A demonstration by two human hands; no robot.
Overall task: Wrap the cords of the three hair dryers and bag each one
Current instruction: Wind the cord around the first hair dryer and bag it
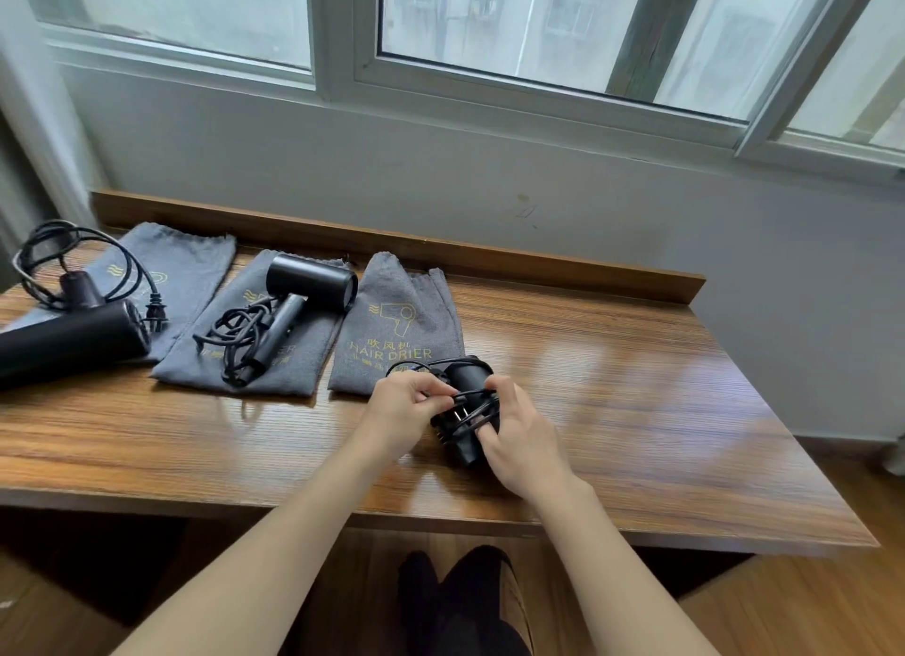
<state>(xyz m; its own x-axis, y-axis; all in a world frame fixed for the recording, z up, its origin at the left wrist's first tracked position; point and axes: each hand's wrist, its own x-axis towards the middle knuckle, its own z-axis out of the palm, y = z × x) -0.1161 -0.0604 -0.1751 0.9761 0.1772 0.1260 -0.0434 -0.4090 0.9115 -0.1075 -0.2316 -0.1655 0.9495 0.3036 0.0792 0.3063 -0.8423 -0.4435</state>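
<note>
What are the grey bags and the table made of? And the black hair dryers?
The grey bags look like soft cloth: limp and wrinkly. The table looks like varnished wood or veneer: visible grain, shiny reflections. The hair dryers look like matte black plastic, probably.

The counter (pixel 612 361) is showing glossy, grained wood. At ten o'clock, three grey bags (pixel 401 322) are looking like soft matt cloth; the hair dryers (pixel 313 278) are showing smooth matt black plastic.
</note>
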